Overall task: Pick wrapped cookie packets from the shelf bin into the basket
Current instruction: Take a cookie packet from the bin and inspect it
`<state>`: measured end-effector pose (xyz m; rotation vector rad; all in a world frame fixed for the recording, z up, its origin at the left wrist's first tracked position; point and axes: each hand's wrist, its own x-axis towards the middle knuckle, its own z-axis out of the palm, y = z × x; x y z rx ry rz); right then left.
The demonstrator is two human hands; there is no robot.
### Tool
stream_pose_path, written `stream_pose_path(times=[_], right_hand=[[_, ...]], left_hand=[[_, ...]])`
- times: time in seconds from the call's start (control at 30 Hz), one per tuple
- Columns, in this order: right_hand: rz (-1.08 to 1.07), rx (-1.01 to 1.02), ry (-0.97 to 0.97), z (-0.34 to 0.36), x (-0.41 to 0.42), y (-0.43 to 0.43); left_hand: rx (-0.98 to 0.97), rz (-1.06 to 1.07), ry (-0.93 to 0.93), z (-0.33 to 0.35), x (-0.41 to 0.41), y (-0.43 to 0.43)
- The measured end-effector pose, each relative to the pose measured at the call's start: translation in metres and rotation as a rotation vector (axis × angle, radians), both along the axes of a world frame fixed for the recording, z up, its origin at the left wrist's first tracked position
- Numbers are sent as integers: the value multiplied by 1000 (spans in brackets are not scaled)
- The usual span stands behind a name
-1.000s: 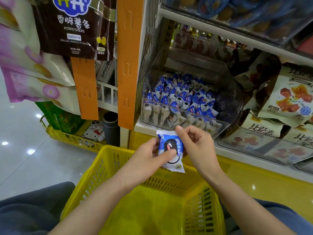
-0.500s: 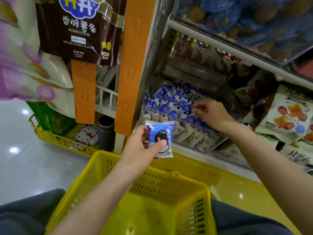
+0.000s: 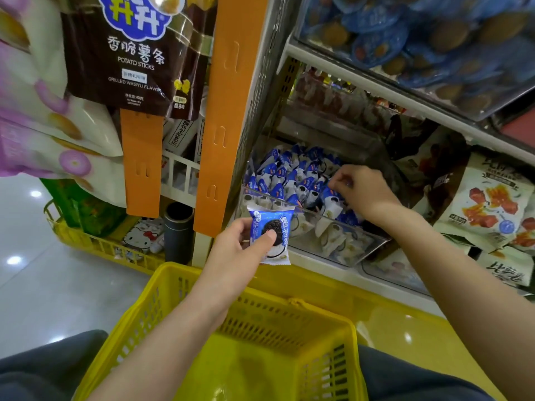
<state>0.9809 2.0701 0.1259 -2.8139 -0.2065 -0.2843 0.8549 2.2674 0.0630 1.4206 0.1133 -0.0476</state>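
1. The left hand [image 3: 236,251] pinches one cookie packet [image 3: 270,235], thumb on its front.
2. Fingers of the right hand [image 3: 363,193] curl among the packets [image 3: 292,180] in the bin [image 3: 347,244]; I cannot tell if they hold one.
3. Under both hands, the basket [image 3: 139,311] shows no packet yet, so nearly all is left.
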Motion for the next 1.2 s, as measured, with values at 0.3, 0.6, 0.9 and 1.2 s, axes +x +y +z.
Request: stream_pose_path(times=[0.3, 0.6, 0.9, 1.2], right_hand=[[219, 372, -271, 39, -68, 22], [274, 629, 119, 9, -108, 46], [175, 966, 392, -10, -117, 57], [211, 718, 327, -5, -120, 45]], left_hand=[[-87, 25, -59, 6, -9, 3], [-184, 20, -77, 6, -15, 0], [-322, -168, 152, 5, -16, 4], [-164, -163, 188, 4, -17, 0]])
